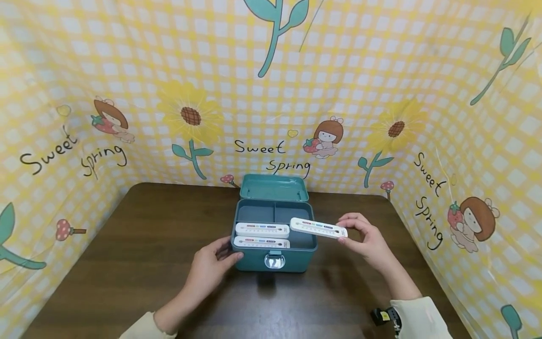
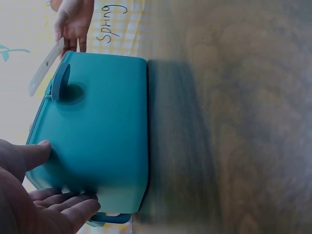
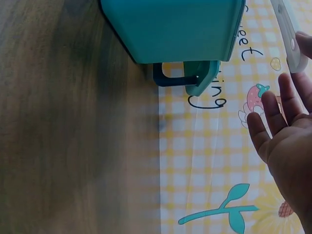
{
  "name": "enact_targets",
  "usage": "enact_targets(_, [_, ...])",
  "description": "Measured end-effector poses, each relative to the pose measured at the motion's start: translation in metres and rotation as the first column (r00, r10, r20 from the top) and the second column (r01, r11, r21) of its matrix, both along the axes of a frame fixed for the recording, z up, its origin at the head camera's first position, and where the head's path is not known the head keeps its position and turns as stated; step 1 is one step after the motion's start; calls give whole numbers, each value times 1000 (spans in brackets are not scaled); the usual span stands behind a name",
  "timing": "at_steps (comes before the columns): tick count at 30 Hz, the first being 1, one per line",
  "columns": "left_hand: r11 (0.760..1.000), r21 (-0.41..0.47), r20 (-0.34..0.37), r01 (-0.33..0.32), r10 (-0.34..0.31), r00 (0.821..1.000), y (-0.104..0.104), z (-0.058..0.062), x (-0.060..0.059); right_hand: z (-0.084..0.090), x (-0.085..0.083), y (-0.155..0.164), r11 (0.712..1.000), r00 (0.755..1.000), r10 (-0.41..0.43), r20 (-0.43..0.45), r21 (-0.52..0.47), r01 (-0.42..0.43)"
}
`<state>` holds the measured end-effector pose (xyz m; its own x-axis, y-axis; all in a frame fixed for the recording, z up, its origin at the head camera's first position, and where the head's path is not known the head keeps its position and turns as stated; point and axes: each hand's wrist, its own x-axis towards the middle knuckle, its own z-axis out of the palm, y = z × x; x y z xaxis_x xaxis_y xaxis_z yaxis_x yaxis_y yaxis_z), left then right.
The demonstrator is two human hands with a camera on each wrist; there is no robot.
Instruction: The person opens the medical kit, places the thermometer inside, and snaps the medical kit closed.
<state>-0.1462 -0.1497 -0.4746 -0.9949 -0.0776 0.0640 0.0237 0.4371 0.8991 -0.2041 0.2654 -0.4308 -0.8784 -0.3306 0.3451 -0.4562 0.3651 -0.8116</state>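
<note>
1. Head view showed a white thermometer (image 1: 318,228), long and flat, with small coloured marks along it.
2. The right hand (image 1: 367,239) pinched its right end with fingers (image 1: 348,220) and thumb, holding it above the right side of the open teal box (image 1: 274,245).
3. Its long side ran left to right, with the left end a bit farther away.
4. Two more white thermometers (image 1: 262,236) lay side by side in the box's left part.
5. The left hand (image 1: 210,269) held the box's front left corner, fingers curled on it.
6. The box sat on a dark brown desk (image 1: 139,263) with yellow checked walls (image 1: 127,70) around it.
</note>
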Motion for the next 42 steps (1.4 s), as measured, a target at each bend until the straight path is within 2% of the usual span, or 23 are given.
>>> enact_targets(8, [998, 55, 4, 6, -6, 1000, 1, 0, -2, 7, -12, -10, 997, 997, 74, 16, 28, -74])
enact_targets(17, [993, 104, -19, 63, -62, 998, 3, -5, -6, 9, -18, -19, 994, 995, 79, 58, 71, -83])
enact_targets(24, [991, 129, -31, 47, -44, 999, 3, -8, -6, 8, -21, -24, 991, 993, 95, 73, 89, -101])
enact_targets(32, [992, 120, -20, 41, -38, 999, 3, -8, -5, 7, -23, -30, 982, 989, 122, 89, 133, -133])
enact_targets(42, [994, 107, -6, 37, -36, 999, 2, -7, -5, 9, -26, -43, 965, 988, 141, 57, 216, -150])
